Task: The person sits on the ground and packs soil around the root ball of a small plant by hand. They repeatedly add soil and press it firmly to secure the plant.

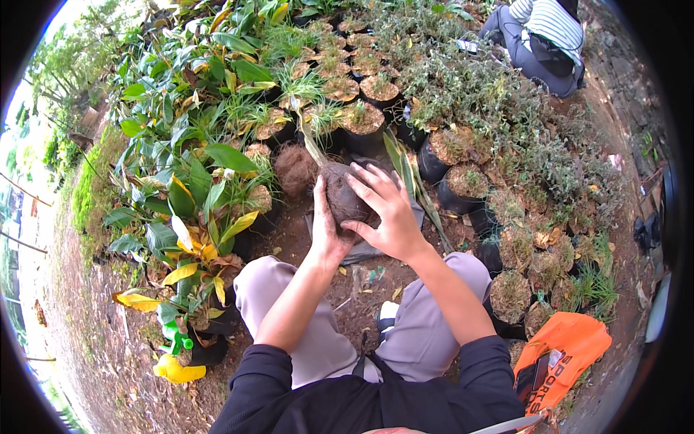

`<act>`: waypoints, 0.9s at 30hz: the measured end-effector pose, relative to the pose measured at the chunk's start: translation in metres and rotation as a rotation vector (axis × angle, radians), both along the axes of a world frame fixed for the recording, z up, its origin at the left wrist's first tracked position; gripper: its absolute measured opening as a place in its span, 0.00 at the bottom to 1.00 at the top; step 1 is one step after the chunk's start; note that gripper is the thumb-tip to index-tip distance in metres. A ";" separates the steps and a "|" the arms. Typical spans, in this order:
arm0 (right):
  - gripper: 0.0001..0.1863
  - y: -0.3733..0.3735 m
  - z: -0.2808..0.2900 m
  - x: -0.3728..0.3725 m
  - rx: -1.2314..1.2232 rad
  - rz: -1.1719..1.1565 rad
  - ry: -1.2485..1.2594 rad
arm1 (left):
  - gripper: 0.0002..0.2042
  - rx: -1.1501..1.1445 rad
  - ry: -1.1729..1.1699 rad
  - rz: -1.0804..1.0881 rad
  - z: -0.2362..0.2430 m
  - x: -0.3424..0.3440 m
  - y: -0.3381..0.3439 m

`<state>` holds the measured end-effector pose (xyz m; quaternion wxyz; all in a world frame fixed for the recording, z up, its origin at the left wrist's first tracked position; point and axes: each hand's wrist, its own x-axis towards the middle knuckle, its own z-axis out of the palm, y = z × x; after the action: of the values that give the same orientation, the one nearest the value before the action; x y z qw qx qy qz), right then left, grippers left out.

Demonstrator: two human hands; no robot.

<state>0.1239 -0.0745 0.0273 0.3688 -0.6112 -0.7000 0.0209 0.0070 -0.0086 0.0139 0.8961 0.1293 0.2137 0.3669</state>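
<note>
Between my two hands is a dark brown, rounded root ball point(341, 192), held above the ground in front of my knees. A long pale-green leaf point(311, 141) rises from its top and points away from me. My left hand point(329, 228) cups the ball's left side with the fingers pointing up. Across its right side and top lies my right hand point(390, 217), its fingers somewhat apart and pressed on the surface. The underside of the ball is hidden. Just left of it sits a tangled clump of brown fibre point(295, 170). Dark plastic sheeting point(365, 250) lies beneath.
Potted grasses point(361, 119) in black bags stand ahead in rows. Broad-leaved plants point(206, 163) crowd the left. A yellow watering can point(179, 369) and green spray bottle point(173, 334) sit lower left, an orange bag point(571, 343) lower right. Another person point(538, 47) crouches far right.
</note>
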 end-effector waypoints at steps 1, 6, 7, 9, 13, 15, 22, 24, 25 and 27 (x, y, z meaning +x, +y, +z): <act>0.38 0.000 0.000 -0.001 -0.005 0.007 0.016 | 0.29 0.022 0.015 0.006 -0.001 0.001 0.001; 0.44 0.003 0.004 -0.002 -0.063 0.143 0.351 | 0.28 0.672 0.284 0.240 -0.038 -0.001 0.006; 0.45 0.005 0.002 -0.005 -0.060 0.131 0.397 | 0.27 0.729 0.311 0.273 -0.043 -0.001 0.007; 0.46 0.008 -0.007 -0.012 -0.055 0.102 0.492 | 0.27 0.419 0.202 0.199 -0.050 0.004 0.015; 0.47 0.013 -0.020 -0.010 -0.009 -0.054 0.657 | 0.33 0.616 0.365 0.118 -0.005 0.005 -0.006; 0.46 0.014 -0.024 -0.007 0.035 -0.069 0.865 | 0.36 0.671 0.433 0.081 -0.004 0.002 -0.009; 0.41 0.012 -0.011 -0.011 0.153 0.105 1.376 | 0.37 0.324 0.261 0.217 -0.016 0.004 0.000; 0.43 0.009 -0.012 -0.022 0.137 0.069 1.109 | 0.36 0.190 0.128 0.210 -0.011 0.015 -0.011; 0.44 0.007 -0.017 -0.028 0.151 0.066 0.996 | 0.36 0.130 0.061 0.198 -0.004 0.018 -0.014; 0.46 0.003 -0.020 -0.033 0.181 -0.022 0.631 | 0.36 0.148 -0.035 0.191 -0.006 0.015 -0.010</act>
<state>0.0904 -0.0712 0.0078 0.6207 -0.5468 -0.5435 0.1428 0.0224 -0.0183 0.0074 0.8487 0.1674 0.1817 0.4677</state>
